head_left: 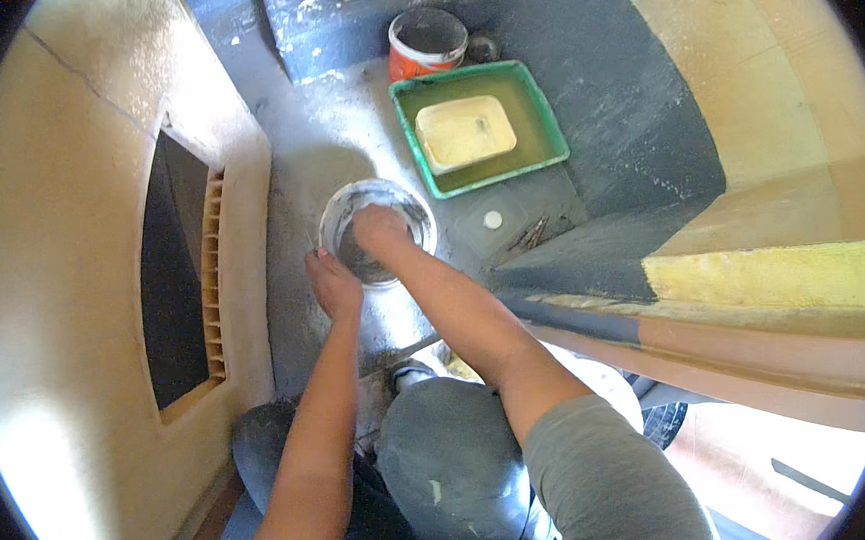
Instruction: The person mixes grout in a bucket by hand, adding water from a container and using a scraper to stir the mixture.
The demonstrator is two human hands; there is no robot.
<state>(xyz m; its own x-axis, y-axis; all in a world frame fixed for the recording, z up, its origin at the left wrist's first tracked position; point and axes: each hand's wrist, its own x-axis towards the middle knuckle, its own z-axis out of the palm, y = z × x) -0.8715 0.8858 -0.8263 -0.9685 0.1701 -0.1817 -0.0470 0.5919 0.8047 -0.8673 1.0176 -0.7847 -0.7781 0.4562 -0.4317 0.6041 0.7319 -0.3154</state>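
Note:
A round whitish bucket (426, 212) stands on the grey floor in front of me, its inner wall smeared with dark grey. My left hand (334, 283) grips its near left rim, the fingers bent over the edge. My right hand (380, 230) reaches down inside the bucket with its fingers curled. The fingertips and whatever they hold are hidden. Dark grey matter (355, 260) shows at the bottom, below the right hand.
Beyond the bucket lies a green tray (550, 160) of murky liquid, with a cream-coloured tub (466, 132) in it. Behind stands an orange-and-white bucket (422, 65). A small white disc (493, 219) and thin brown sticks (529, 234) lie at right. Walls close in on both sides.

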